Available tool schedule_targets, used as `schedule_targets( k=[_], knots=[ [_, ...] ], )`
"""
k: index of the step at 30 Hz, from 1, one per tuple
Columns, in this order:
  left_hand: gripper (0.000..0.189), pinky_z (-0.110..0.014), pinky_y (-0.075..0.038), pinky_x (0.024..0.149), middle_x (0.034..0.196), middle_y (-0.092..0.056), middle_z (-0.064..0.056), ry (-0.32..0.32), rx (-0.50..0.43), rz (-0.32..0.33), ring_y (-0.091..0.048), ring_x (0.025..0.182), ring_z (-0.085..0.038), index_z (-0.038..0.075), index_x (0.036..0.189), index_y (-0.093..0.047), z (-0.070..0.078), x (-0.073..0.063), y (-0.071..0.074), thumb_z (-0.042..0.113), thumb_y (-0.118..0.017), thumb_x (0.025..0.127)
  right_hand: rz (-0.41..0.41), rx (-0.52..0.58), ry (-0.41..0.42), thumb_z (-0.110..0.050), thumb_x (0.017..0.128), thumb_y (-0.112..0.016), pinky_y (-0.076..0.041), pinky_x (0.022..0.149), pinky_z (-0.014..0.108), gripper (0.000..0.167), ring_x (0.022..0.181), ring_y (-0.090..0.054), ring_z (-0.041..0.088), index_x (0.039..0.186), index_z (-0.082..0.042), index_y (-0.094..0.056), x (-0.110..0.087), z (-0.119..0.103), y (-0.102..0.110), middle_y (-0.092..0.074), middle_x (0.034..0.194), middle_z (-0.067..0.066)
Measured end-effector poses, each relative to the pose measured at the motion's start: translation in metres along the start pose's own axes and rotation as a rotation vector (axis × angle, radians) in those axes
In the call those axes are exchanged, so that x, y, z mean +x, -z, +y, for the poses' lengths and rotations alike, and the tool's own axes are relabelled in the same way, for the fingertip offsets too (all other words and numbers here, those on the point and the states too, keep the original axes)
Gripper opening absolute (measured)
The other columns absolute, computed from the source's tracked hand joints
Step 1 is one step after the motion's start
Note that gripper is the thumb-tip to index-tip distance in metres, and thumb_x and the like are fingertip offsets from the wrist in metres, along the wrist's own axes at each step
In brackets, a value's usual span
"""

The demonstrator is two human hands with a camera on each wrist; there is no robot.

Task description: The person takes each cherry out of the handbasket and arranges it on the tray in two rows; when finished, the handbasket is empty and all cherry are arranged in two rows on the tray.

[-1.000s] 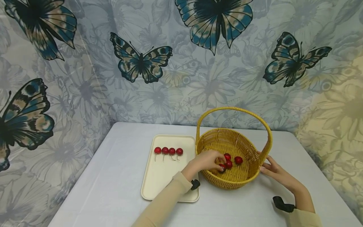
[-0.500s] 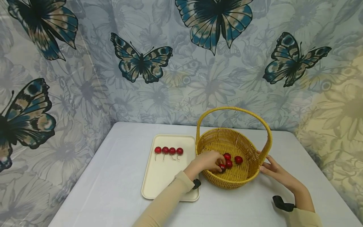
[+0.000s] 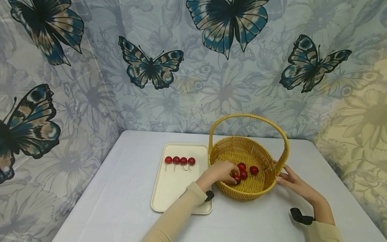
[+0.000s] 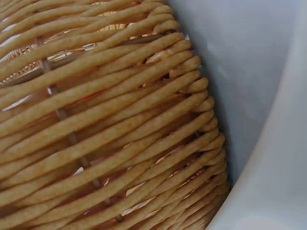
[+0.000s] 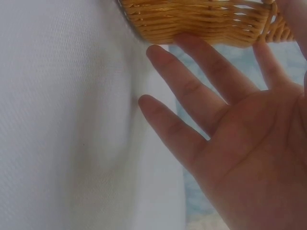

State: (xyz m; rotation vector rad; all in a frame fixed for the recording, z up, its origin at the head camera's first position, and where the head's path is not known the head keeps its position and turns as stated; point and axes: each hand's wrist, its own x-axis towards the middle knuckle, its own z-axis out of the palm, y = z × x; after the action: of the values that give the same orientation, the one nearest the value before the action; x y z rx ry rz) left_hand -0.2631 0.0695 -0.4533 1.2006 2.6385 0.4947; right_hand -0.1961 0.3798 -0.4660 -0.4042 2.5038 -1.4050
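My left hand (image 3: 223,172) reaches over the near left rim of a yellow wicker basket (image 3: 242,196). Its curled fingers pinch a dark red cherry (image 3: 237,178) low inside, the fingertips partly hidden behind the knuckles. Three other cherries lie close by on the basket floor, one of them a cherry (image 3: 254,170) set apart to the right. In the left wrist view the woven basket wall (image 4: 105,115) hides the hand. My right hand (image 3: 294,183) touches the basket's right side by the handle base; the right wrist view shows its fingers (image 5: 192,86) straight and spread.
Left of the basket lies a cream rectangular tray (image 3: 172,191), with several stemmed cherries (image 3: 183,161) in a row near its far end. The basket's tall handle (image 3: 249,116) arches above it. A white cloth covers the table (image 3: 115,188); butterfly-print fabric (image 3: 193,97) hangs behind.
The left fingers have drawn in around the nearest cherry, and the hand has shifted very slightly. The right hand, basket and tray hold their places.
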Motion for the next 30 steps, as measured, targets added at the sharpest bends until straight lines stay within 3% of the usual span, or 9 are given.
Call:
schedule_targets(
  k=[7, 15, 21, 30],
  knots=[
    [0.03, -0.016, -0.044, 0.067, 0.095, -0.063, 0.02, -0.013, 0.032, 0.058, -0.054, 0.079, 0.007, 0.033, 0.107, -0.066, -0.001, 0.001, 0.0, 0.041, -0.071, 0.079, 0.007, 0.008, -0.016, -0.019, 0.099, -0.045, -0.028, 0.089, 0.073, 0.065, 0.106, -0.032, -0.023, 0.15, -0.017, -0.005, -0.001, 0.0, 0.0, -0.022, 0.145, 0.033],
    [0.033, -0.016, -0.047, 0.085, 0.121, -0.059, 0.016, -0.063, 0.108, 0.264, -0.056, 0.109, -0.002, 0.032, 0.115, -0.064, 0.0, -0.005, 0.001, 0.047, -0.062, 0.085, 0.006, 0.007, -0.004, -0.018, 0.099, -0.045, -0.03, 0.09, 0.071, 0.064, 0.107, -0.033, -0.023, 0.15, -0.018, -0.007, 0.0, 0.003, -0.001, -0.025, 0.143, 0.034],
    [0.034, -0.014, -0.046, 0.082, 0.115, -0.062, 0.014, -0.082, 0.093, 0.384, -0.057, 0.103, -0.003, 0.03, 0.116, -0.063, 0.002, -0.013, -0.001, 0.048, -0.059, 0.087, 0.002, 0.016, 0.012, -0.017, 0.099, -0.045, -0.031, 0.091, 0.07, 0.063, 0.108, -0.033, -0.022, 0.149, -0.017, -0.008, 0.0, 0.005, -0.002, -0.025, 0.142, 0.035],
    [0.032, -0.014, -0.044, 0.089, 0.111, -0.063, 0.014, -0.158, 0.062, 0.59, -0.057, 0.105, -0.003, 0.028, 0.114, -0.065, 0.002, -0.028, 0.001, 0.044, -0.062, 0.086, -0.003, 0.018, 0.031, -0.015, 0.099, -0.044, -0.031, 0.091, 0.07, 0.062, 0.109, -0.034, -0.022, 0.149, -0.014, -0.008, -0.001, 0.003, 0.0, -0.026, 0.141, 0.036]
  ],
)
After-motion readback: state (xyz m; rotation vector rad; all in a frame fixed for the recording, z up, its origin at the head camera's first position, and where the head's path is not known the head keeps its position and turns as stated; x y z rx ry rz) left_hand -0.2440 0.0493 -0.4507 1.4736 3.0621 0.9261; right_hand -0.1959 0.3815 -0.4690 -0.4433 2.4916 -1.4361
